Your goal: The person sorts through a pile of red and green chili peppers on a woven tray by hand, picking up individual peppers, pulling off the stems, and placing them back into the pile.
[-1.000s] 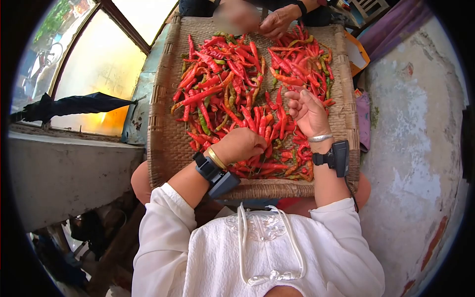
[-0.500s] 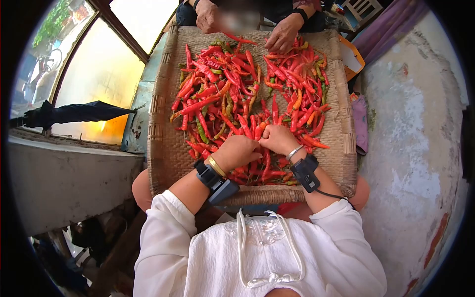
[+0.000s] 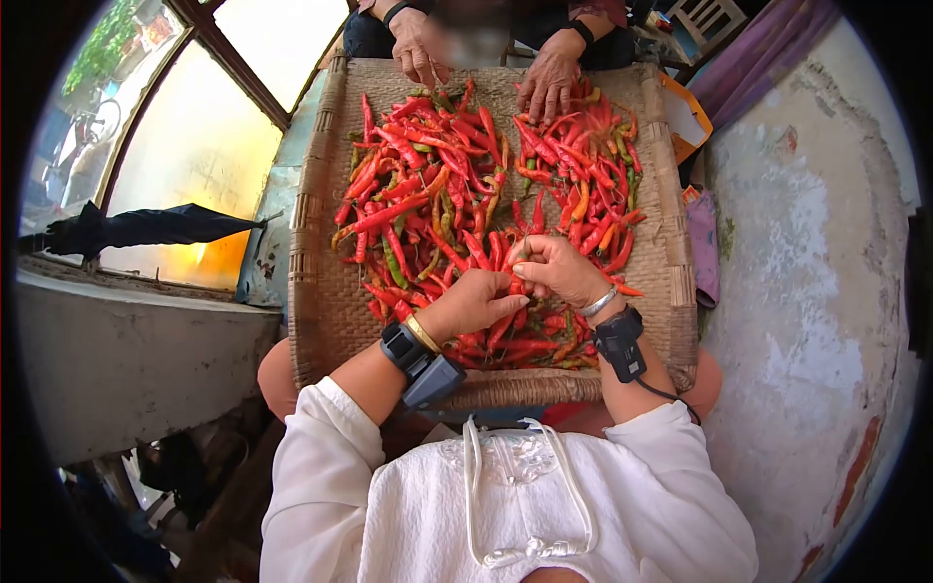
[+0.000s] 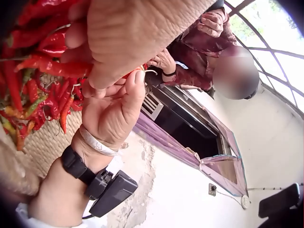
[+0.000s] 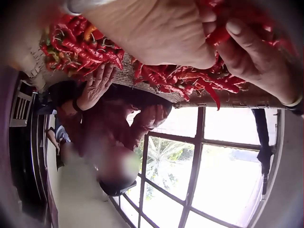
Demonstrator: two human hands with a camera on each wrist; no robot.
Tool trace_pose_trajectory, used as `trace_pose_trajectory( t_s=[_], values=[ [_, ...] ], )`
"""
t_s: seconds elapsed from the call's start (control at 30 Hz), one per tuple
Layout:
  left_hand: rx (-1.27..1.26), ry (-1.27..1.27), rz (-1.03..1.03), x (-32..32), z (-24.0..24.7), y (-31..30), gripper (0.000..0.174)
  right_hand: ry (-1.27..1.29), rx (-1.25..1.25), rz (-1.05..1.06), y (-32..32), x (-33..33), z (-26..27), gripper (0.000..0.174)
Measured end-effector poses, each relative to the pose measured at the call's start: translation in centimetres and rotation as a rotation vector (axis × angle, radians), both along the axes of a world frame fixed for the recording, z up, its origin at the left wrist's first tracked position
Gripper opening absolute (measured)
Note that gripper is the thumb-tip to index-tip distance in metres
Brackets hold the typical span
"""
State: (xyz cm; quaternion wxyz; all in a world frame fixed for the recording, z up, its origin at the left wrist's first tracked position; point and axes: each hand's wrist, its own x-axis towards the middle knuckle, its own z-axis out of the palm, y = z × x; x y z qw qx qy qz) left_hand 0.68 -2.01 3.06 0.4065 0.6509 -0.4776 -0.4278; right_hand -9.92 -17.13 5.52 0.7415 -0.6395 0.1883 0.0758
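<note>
Over the near part of the pile, my left hand [image 3: 473,303] and right hand [image 3: 556,270] meet, fingers curled toward each other. A red chili pepper [image 5: 218,35] shows between them, gripped by the left fingers and mostly hidden by both hands. My right thumb and index finger pinch at its end, where a pale stem [image 4: 151,72] sticks out. Under the left hand in the left wrist view lies another red chili [image 4: 57,67]. Red, orange and green chilies [image 3: 428,185] are heaped on a woven tray [image 3: 666,223] around and beyond the hands.
Across the tray, another person's hands [image 3: 420,47] [image 3: 551,78] reach to the far edges of the piles. A folded dark umbrella [image 3: 165,225] leans by the window at left. A rough plaster wall [image 3: 807,291] stands close at right, with a purple curtain [image 3: 763,63] behind.
My right hand, earlier raised at the right, has come down beside my left and now pinches the chili's end. The other person's hand that held a red chili has dropped to the pile.
</note>
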Motion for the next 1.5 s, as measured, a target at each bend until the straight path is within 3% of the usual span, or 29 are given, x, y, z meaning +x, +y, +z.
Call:
trace_pose_trajectory(
  t_s=[0.07,0.1,0.13,0.2,0.3,0.33,0.4,0.53,0.67,0.8,0.87,0.9,1.0,1.07,1.2,1.27,1.33,1.4,1.5],
  values=[
    [-0.013,-0.028,-0.011,0.2,-0.3,0.1,0.027,0.038,-0.033,-0.140,-1.4,-0.2,0.7,0.007],
    [-0.017,-0.047,0.108,0.5,0.2,0.0,0.027,-0.006,-0.027,-0.243,-2.7,-0.4,0.7,0.009],
    [-0.019,-0.068,0.226,0.8,0.6,0.0,0.026,-0.043,0.001,-0.424,-3.4,-0.5,1.0,0.013],
    [-0.009,-0.142,0.270,1.4,0.8,0.0,0.025,-0.265,0.196,-0.736,-4.9,-0.5,0.4,0.021],
    [-0.031,-0.294,0.319,1.7,0.5,-0.1,0.021,-0.195,0.245,-0.814,-4.8,-0.5,-0.1,0.032],
    [-0.031,-0.294,0.317,1.7,0.4,-0.1,0.021,-0.196,0.245,-0.816,-4.5,-0.3,-0.6,0.032],
    [-0.003,-0.386,0.237,1.6,0.3,-0.2,0.020,0.088,0.058,-0.420,-3.5,0.0,-2.6,0.037],
    [-0.038,-0.487,0.206,1.1,0.3,-0.1,0.024,0.209,-0.665,-0.075,-0.6,1.3,-3.8,0.031],
    [-0.027,-0.459,0.186,1.2,-0.3,-0.1,0.025,0.145,-0.783,-0.087,1.5,1.7,-5.5,0.028],
    [-0.028,-0.469,0.162,1.3,0.3,-0.2,0.027,0.093,-0.803,-0.027,0.9,1.7,-4.8,0.023],
    [-0.037,-0.514,0.183,1.4,0.5,-0.3,0.026,0.162,-0.413,-0.099,0.3,1.8,-2.9,0.021],
    [-0.081,-0.489,0.089,1.2,0.3,-0.1,0.025,0.021,-0.124,-0.141,0.6,1.3,-2.7,0.017],
    [0.006,-0.311,0.060,1.1,0.0,0.0,0.024,-0.058,-0.266,-0.137,0.0,0.9,-1.0,0.010],
    [0.020,-0.346,0.056,1.0,0.1,0.1,0.023,-0.063,-0.166,-0.307,-1.5,0.7,0.0,0.009],
    [-0.032,-0.366,0.122,1.1,-0.1,0.2,0.020,-0.393,0.268,-0.870,-3.8,0.6,0.1,0.018],
    [-0.123,-0.626,0.208,1.1,-0.2,0.3,0.020,-0.275,0.217,-0.864,-4.2,0.0,-0.6,0.024],
    [-0.098,-0.677,0.210,1.2,-0.2,0.3,0.021,-0.152,0.168,-0.856,-4.0,-0.2,-1.7,0.030],
    [-0.072,-0.726,0.206,1.1,-0.3,0.3,0.023,0.080,0.026,-0.455,-3.0,0.2,-2.9,0.039],
    [0.007,-0.796,0.148,0.7,0.2,0.1,0.026,0.140,-0.137,-0.165,-0.5,1.0,-4.0,0.036]
  ],
)
